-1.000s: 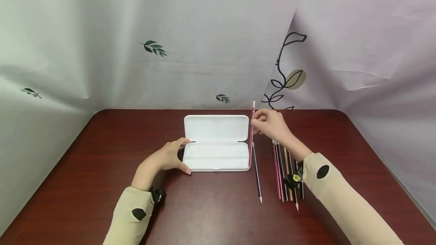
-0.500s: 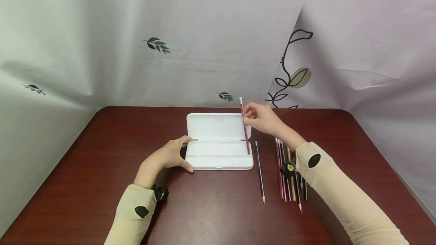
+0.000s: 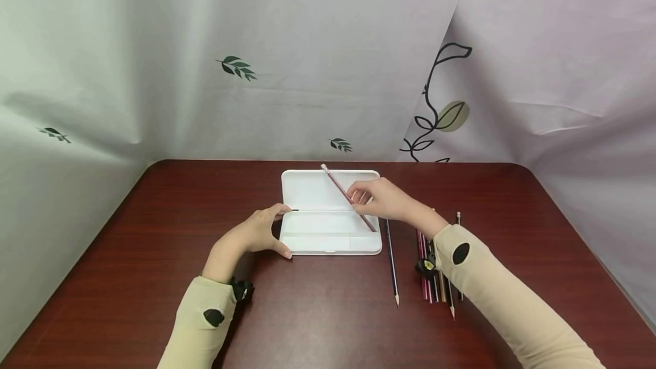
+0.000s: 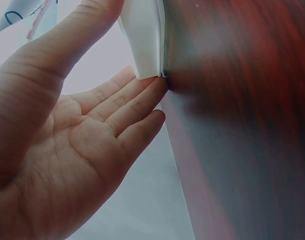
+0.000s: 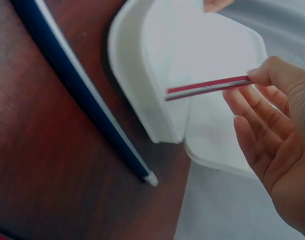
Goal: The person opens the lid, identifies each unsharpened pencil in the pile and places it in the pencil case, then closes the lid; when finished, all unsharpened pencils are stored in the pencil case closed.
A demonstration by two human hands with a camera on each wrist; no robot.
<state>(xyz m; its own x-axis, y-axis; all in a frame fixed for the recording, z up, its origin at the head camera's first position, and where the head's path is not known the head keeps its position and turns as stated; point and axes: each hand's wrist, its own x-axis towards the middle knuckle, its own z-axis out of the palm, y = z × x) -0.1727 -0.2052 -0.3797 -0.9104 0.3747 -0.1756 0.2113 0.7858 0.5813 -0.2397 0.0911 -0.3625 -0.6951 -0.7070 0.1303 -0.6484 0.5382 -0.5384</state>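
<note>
Your right hand (image 3: 380, 198), angled inward, pinches a red pencil (image 3: 337, 183) aslant over the white case (image 3: 314, 244) beneath. Your left hand (image 3: 255, 232), fingers extended, touches its nearer end.

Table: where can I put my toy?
The table is bare left of the left sleeve, and this side of the box, between that sleeve and the blue pencil. Right of that pencil it's crowded: pencil bunch, right sleeve.

Beige sleeves (image 3: 512, 300), dark ovals (image 3: 460, 253), black wristbands (image 3: 243, 290)
</note>
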